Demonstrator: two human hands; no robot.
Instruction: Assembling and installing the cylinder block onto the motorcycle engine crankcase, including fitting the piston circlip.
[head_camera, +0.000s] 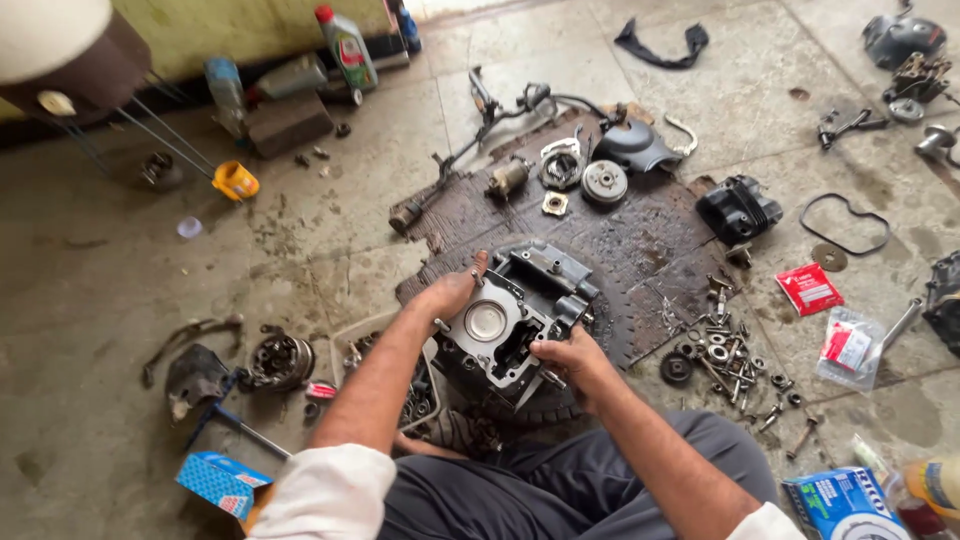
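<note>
Sitting on the floor, I have a blue carton at my far left and a greasy clutch assembly just past it. My left hand is curled over the upper left edge of the engine block, fingers bent against the casting, steadying it. The block rests tilted on a dark rubber mat right in front of my legs, its round bore facing up. My right hand is closed on the lower right corner, thumb and fingers pinched near a small stud there, though I cannot tell exactly what they grip. I judge it best to keep the left hand firm so the block does not rock while the right works. Loose bolts lie scattered to the right, near a red packet.
</note>
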